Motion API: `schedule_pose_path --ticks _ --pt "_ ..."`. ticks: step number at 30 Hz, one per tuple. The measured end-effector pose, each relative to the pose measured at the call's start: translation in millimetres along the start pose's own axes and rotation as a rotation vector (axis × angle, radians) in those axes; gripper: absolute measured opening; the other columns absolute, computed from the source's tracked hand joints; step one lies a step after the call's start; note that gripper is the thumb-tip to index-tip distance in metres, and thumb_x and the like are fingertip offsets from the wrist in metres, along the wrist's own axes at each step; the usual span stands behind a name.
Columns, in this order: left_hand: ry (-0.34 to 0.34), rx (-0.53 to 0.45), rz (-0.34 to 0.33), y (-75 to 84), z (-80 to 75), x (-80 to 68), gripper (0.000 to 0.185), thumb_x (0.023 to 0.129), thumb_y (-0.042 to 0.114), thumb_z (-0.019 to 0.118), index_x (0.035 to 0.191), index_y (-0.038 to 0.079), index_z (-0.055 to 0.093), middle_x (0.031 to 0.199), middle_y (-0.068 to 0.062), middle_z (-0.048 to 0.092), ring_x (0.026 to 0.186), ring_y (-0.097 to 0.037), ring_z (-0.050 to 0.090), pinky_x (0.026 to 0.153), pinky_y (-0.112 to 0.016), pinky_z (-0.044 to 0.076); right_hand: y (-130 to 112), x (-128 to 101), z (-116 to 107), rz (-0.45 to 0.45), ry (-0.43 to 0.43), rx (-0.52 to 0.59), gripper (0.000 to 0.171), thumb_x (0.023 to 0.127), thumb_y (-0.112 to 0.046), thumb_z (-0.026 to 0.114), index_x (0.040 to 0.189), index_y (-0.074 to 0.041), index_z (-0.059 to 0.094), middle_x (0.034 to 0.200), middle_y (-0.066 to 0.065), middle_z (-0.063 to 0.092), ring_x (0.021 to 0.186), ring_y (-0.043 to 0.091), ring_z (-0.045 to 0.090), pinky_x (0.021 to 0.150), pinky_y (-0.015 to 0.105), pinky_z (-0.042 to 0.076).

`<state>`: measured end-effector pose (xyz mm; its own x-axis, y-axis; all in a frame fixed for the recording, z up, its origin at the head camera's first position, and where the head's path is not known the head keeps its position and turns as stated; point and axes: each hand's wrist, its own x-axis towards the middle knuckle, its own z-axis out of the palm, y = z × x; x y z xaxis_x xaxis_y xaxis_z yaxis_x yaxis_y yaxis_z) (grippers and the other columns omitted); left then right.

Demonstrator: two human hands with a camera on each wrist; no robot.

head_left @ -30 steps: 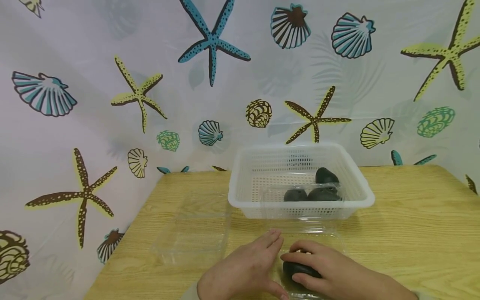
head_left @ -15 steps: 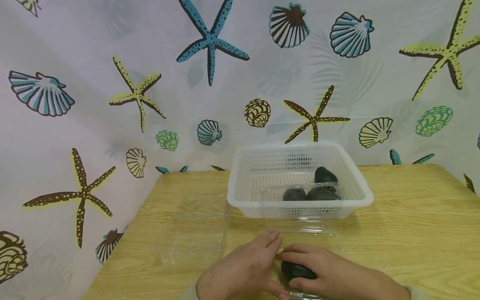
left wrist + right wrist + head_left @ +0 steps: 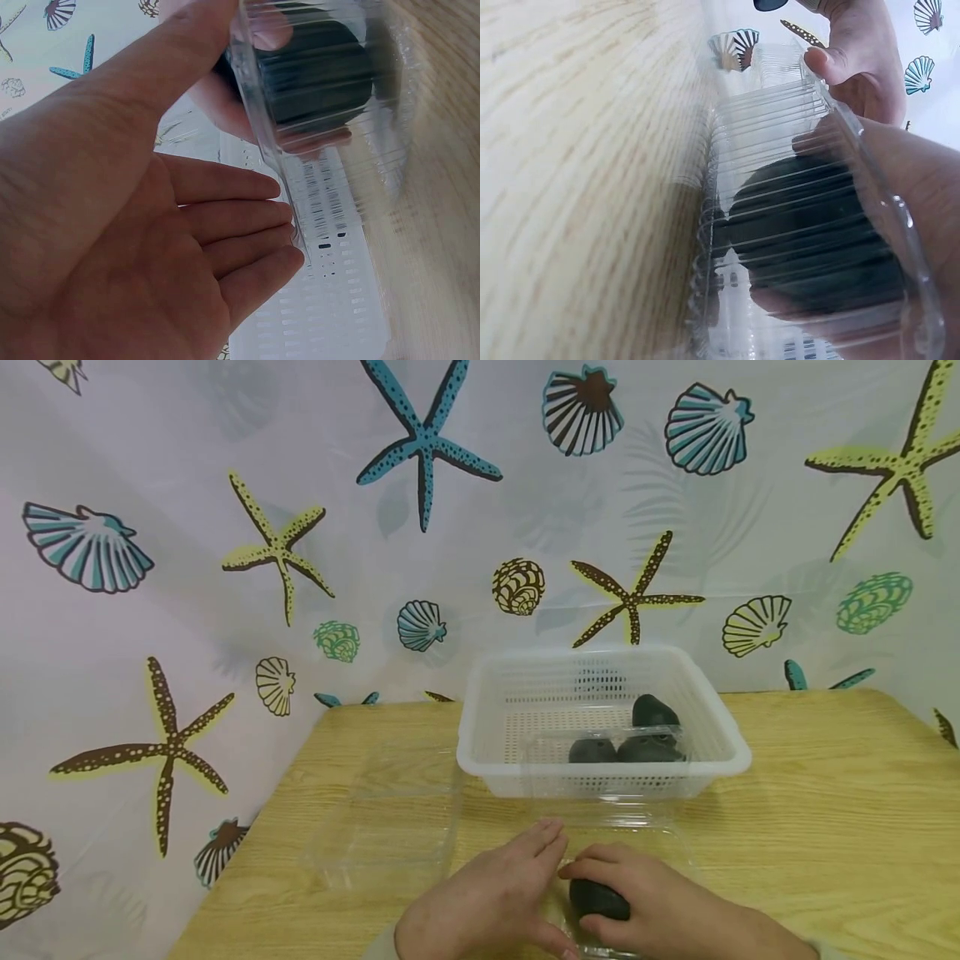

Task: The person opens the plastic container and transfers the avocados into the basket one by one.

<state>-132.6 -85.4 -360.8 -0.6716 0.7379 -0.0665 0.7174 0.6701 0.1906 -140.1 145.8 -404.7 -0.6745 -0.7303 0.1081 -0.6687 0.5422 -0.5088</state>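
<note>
In the head view my right hand (image 3: 656, 893) grips a dark, smooth avocado (image 3: 597, 900), fingers over its far side and thumb at its near side. The avocado sits low within a clear ribbed plastic clamshell container (image 3: 675, 847), whose raised lid (image 3: 546, 752) overlaps the basket. My left hand (image 3: 487, 889) stands at the container's left side, fingers straight and thumb spread. Seen from the left wrist, its fingertips (image 3: 289, 255) are right at the container's rim, and the avocado (image 3: 322, 79) shows through the clear wall. The right wrist view shows dark shapes low in the container.
A white perforated basket (image 3: 471, 710) holding several dark avocados (image 3: 652, 714) stands behind the container. Another clear clamshell container (image 3: 390, 827) lies open to the left on the wooden table (image 3: 817, 827). A shell-and-starfish patterned sheet (image 3: 465, 543) hangs behind.
My right hand has shifted slightly left, and its fingers have closed up over the avocado, which has turned a little. My left hand keeps its place.
</note>
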Motion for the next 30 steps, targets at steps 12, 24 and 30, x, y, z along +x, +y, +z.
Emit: schedule_pose_path --ticks 12,24,30 --pt "-0.061 -0.019 -0.044 0.9 -2.5 3.5 0.105 0.078 0.068 0.066 0.154 0.004 0.033 0.163 -0.007 0.027 0.150 -0.015 0.028 0.115 -0.029 0.039 -0.1 -2.8 -2.6 0.042 0.119 -0.054 0.033 0.090 -0.038 0.071 0.120 -0.024 0.068 0.115 -0.015 0.059 0.102 0.004 0.056 0.083 0.029 0.053" --pt "-0.042 -0.015 -0.040 1.5 -2.1 1.3 0.103 0.079 0.067 0.067 0.153 0.004 0.033 0.163 -0.008 0.027 0.150 -0.016 0.028 0.114 -0.029 0.041 -3.3 -7.7 -5.0 -0.042 0.222 -0.117 0.031 0.087 -0.031 0.074 0.118 -0.026 0.068 0.114 -0.017 0.060 0.100 0.004 0.058 0.082 0.028 0.054" --pt "-0.009 0.003 -0.032 2.2 -1.2 -1.1 0.104 0.078 0.066 0.069 0.153 0.003 0.034 0.162 -0.009 0.029 0.150 -0.017 0.030 0.114 -0.029 0.040 -4.4 -11.3 -10.4 0.026 0.204 -0.061 0.039 0.085 -0.034 0.076 0.120 -0.023 0.064 0.115 -0.014 0.063 0.099 0.002 0.057 0.081 0.026 0.053"
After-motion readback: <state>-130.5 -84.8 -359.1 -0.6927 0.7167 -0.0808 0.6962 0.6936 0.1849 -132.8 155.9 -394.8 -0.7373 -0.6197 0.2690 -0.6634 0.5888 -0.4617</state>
